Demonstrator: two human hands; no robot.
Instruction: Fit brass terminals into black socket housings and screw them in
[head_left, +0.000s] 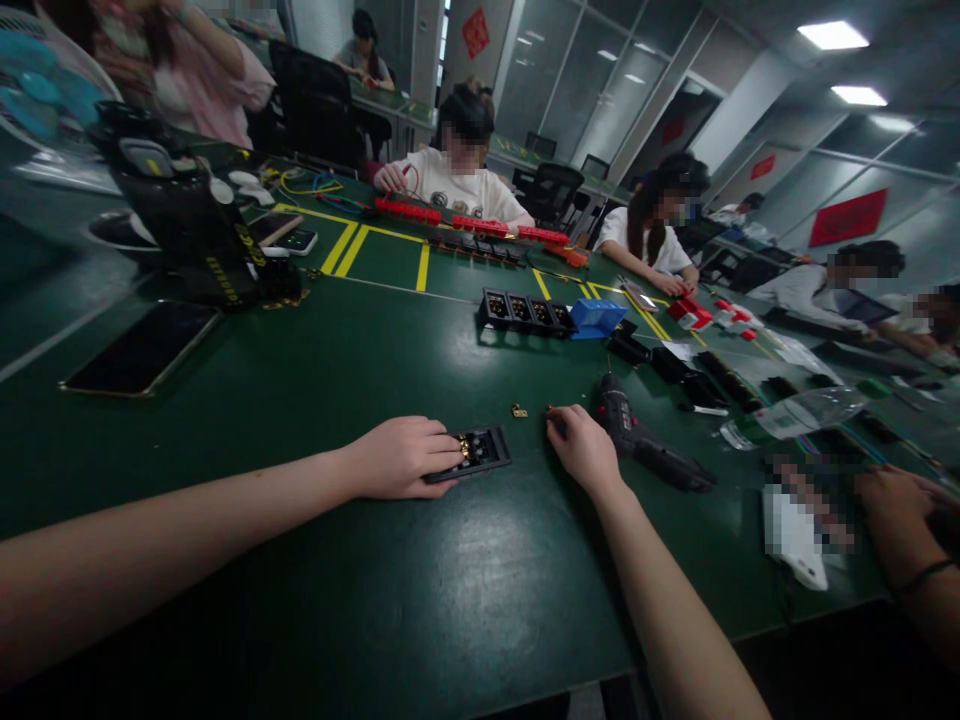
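My left hand [405,455] lies over the left end of a black rectangular plastic housing [495,452], fingers closed on it and holding it on the green table. Small brass parts [465,449] sit inside the housing, partly covered by the fingers. To the right, my right hand [583,447] rests near the table with thumb and fingers pinched together. A speck of brass shows at its fingertips; most of that small piece is hidden. Between the hands, a small brass terminal piece [520,411] lies loose on the table.
A black power screwdriver [645,440] lies just right of my right hand. Ahead stand a black compartment tray [529,312] with brass parts and a blue bin [598,318]. A phone [142,347] lies left, a plastic bottle [795,418] right. A co-worker's hand [904,510] is far right.
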